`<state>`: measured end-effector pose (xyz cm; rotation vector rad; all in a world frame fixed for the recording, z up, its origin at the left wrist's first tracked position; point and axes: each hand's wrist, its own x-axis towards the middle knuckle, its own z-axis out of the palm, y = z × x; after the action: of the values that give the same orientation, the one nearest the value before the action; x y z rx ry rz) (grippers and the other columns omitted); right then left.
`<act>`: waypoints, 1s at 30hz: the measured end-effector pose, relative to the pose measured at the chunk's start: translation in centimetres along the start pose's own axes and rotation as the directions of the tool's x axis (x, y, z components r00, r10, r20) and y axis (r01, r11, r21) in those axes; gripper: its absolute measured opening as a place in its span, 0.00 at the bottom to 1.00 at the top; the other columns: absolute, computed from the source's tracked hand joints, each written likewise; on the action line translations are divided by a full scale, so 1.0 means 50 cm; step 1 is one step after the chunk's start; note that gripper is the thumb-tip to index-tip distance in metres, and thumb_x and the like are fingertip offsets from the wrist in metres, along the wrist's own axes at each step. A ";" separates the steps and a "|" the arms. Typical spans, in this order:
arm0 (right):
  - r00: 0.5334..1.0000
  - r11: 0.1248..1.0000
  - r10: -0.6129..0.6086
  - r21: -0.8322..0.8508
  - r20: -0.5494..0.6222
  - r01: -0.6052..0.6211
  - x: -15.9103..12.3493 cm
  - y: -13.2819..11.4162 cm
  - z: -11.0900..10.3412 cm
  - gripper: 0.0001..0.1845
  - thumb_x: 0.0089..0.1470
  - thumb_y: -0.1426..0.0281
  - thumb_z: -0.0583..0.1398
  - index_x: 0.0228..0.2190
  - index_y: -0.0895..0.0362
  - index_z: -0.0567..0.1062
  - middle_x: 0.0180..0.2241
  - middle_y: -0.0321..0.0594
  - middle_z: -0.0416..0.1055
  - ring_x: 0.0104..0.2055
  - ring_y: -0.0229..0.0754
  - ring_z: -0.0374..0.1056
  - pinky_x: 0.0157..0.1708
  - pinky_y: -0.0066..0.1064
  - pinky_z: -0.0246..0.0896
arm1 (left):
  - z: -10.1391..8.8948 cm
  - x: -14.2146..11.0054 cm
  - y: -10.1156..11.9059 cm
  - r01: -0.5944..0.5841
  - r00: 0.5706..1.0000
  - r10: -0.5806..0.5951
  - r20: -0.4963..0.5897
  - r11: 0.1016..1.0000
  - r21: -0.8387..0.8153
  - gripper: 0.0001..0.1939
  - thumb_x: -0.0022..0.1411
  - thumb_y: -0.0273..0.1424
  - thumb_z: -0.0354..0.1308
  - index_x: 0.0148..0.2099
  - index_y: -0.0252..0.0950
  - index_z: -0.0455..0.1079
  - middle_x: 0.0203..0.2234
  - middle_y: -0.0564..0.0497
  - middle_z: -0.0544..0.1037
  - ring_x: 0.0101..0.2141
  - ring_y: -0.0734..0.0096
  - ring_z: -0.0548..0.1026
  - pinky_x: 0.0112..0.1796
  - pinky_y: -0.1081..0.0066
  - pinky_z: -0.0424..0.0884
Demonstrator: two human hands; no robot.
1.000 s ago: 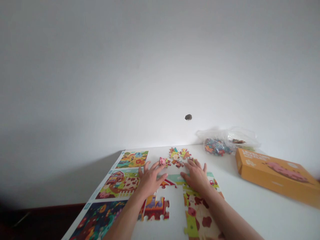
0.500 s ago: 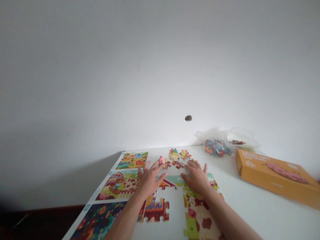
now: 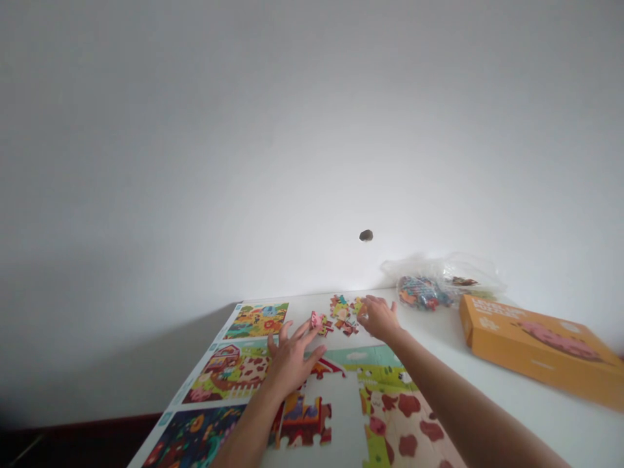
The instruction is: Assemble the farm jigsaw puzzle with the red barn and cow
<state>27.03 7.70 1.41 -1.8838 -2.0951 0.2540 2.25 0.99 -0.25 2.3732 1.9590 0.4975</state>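
Observation:
My left hand (image 3: pixel 293 361) lies with fingers spread over the top left of the partly assembled puzzle; its fingertips reach beside a pink pig puzzle piece (image 3: pixel 317 320). Farther right, my right hand (image 3: pixel 381 318) is at the loose puzzle pieces (image 3: pixel 341 308), its fingers curled together around a yellowish puzzle piece (image 3: pixel 359 304); the grip is partly hidden. Below, joined pieces form a spotted cow (image 3: pixel 408 422) on the right and a red barn section (image 3: pixel 305 416) on the left, with bare white table between them. A red roof section (image 3: pixel 332 368) shows beside my left thumb.
Along the left lies a picture sheet (image 3: pixel 225 342) with several printed scenes, partly under my left arm. An orange puzzle box (image 3: pixel 536 338) stands on the right. Behind it, clear plastic bags (image 3: pixel 441 286) of pieces rest against the white wall (image 3: pixel 312 162), which has a hole (image 3: pixel 366 235).
My right hand has moved up and away from the puzzle's top edge to the loose pieces, its fingers drawing together. More of the cow section shows. My left hand stays about where it was.

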 end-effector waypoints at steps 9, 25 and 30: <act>1.000 1.000 -0.019 -0.005 -0.002 0.019 0.034 0.012 0.017 0.24 0.47 0.62 0.65 0.47 0.52 0.77 0.49 0.49 0.74 0.56 0.59 0.61 0.59 0.60 0.37 | 0.002 0.003 -0.002 0.022 0.999 -0.022 0.028 1.000 0.001 0.25 0.64 0.50 0.53 0.63 0.59 0.65 0.64 0.55 0.66 0.64 0.38 0.53 0.59 0.34 0.43; 0.958 0.939 0.255 0.272 -0.131 -0.213 0.032 0.082 0.030 0.27 0.58 0.45 0.53 0.35 0.52 0.81 0.36 0.43 0.80 0.44 0.51 0.74 0.51 0.45 0.57 | 0.003 -0.001 -0.002 0.007 1.000 -0.007 0.006 1.000 0.015 0.24 0.64 0.47 0.53 0.62 0.60 0.66 0.63 0.56 0.67 0.64 0.39 0.54 0.59 0.33 0.44; 0.940 0.943 0.273 0.248 -0.205 -0.220 0.005 0.073 0.043 0.27 0.58 0.46 0.53 0.36 0.53 0.81 0.39 0.45 0.79 0.47 0.53 0.70 0.54 0.46 0.52 | 0.005 -0.003 -0.003 -0.005 1.000 0.005 -0.003 1.000 0.006 0.24 0.64 0.46 0.54 0.62 0.59 0.65 0.63 0.56 0.67 0.64 0.39 0.55 0.58 0.32 0.45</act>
<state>29.68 8.53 -1.80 -1.9339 -1.6037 0.2906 2.14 0.95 -0.54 2.3832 1.9592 0.4962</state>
